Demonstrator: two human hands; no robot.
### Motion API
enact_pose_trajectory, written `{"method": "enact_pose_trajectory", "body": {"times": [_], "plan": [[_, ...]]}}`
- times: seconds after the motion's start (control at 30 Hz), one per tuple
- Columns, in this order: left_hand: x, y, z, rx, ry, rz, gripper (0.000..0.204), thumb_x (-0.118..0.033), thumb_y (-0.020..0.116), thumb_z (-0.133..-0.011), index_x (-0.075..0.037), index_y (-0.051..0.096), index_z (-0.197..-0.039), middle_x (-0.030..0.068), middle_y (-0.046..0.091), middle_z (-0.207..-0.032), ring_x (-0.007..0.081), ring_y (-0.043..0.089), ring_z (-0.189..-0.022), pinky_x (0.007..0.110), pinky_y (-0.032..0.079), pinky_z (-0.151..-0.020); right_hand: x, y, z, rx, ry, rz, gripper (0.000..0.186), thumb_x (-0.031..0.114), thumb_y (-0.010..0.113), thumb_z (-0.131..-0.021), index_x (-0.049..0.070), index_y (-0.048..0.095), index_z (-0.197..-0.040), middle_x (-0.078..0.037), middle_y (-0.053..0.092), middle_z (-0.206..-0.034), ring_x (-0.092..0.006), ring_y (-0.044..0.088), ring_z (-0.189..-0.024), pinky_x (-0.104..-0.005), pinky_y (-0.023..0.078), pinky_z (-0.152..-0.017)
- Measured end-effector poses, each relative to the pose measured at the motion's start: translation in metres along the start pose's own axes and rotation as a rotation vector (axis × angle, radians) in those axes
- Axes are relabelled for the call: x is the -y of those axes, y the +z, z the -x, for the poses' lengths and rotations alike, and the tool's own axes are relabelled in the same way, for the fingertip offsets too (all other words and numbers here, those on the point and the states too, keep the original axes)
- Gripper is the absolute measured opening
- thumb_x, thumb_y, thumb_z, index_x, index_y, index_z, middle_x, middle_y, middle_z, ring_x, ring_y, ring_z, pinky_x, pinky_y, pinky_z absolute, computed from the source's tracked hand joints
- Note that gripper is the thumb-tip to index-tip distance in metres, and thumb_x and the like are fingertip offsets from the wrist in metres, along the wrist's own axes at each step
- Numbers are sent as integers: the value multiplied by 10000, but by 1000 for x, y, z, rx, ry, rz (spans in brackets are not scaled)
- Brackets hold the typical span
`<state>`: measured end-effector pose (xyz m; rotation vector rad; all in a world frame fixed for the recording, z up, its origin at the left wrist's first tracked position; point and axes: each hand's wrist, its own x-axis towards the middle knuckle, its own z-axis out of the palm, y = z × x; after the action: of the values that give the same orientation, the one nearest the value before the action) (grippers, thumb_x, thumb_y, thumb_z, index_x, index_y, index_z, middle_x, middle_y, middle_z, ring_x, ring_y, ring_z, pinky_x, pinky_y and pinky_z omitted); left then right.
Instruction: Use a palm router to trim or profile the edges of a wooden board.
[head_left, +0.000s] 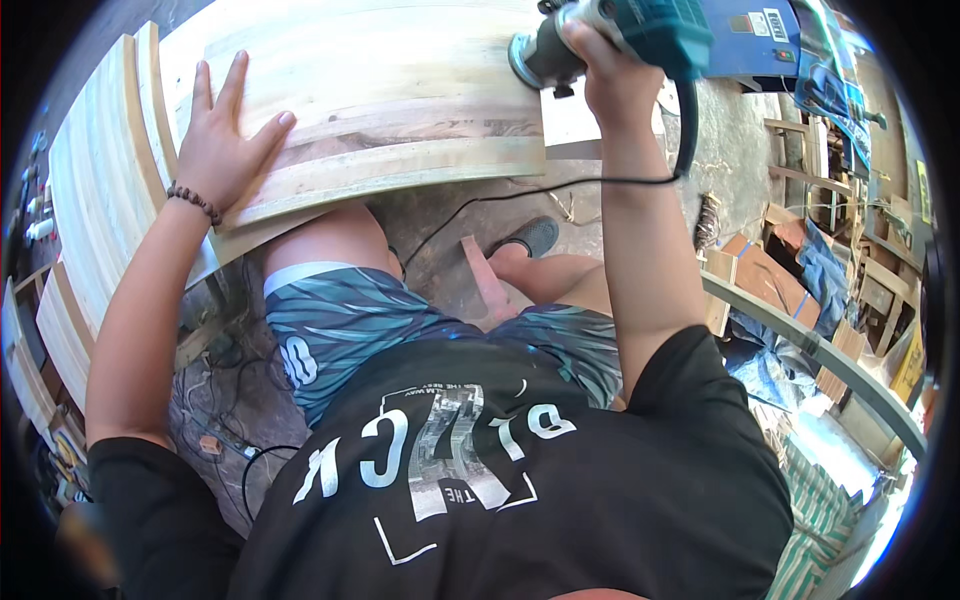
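Observation:
A broad, pale wooden panel (400, 85) lies in front of me, with darker grain along its near part. My left hand (222, 148) rests on its left side, fingers spread and thumb out, a beaded bracelet at the wrist. At the panel's right edge my right hand (612, 78) is wrapped round a teal trim router (662, 32). The router is tilted sideways, its round base against or close to that edge; exact contact and the bit are hidden. From its rear a black cord (560, 187) droops and runs left below the panel.
Long boards (95, 190) stand or lie at the left. A blue machine (750, 40) sits at the far right, near wood offcuts (885, 300) and a curved metal rail (815, 350). On the floor are a reddish wood strip (485, 280) and tangled cables (215, 400).

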<state>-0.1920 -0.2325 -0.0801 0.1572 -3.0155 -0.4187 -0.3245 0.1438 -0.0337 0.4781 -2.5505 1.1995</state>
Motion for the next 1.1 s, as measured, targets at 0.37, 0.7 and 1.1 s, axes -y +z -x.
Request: {"method": "enact_pose_trajectory", "body": {"times": [0.37,0.7,1.1], "plan": [[-7,-5,0,13,1,60,918,-525,728,-828,-172,325,-1573,377,164,-1580,503,355,-1417,462,399,-1122,-8,35,-101,82,155,-547,170,191,712,-830,32,686,-888,-48,645,-716,-163,656,-673,-320,514,-575],[-14,-10,1,47,-84,31,916,-538,705,-833,-164,322,-1576,353,164,-1597,472,336,-1441,452,379,-1134,-19,-9,-99,148,17,-763,28,80,629,-840,54,621,-848,-38,611,-691,-139,585,-542,-275,457,-461],[-12,-7,1,47,-66,39,909,-548,703,-843,-149,331,-1571,366,196,-1582,457,255,-1483,448,343,-1153,-2,15,-91,319,263,-742,98,146,650,-864,55,626,-837,-39,592,-622,-135,574,-505,-278,425,-440]]}}
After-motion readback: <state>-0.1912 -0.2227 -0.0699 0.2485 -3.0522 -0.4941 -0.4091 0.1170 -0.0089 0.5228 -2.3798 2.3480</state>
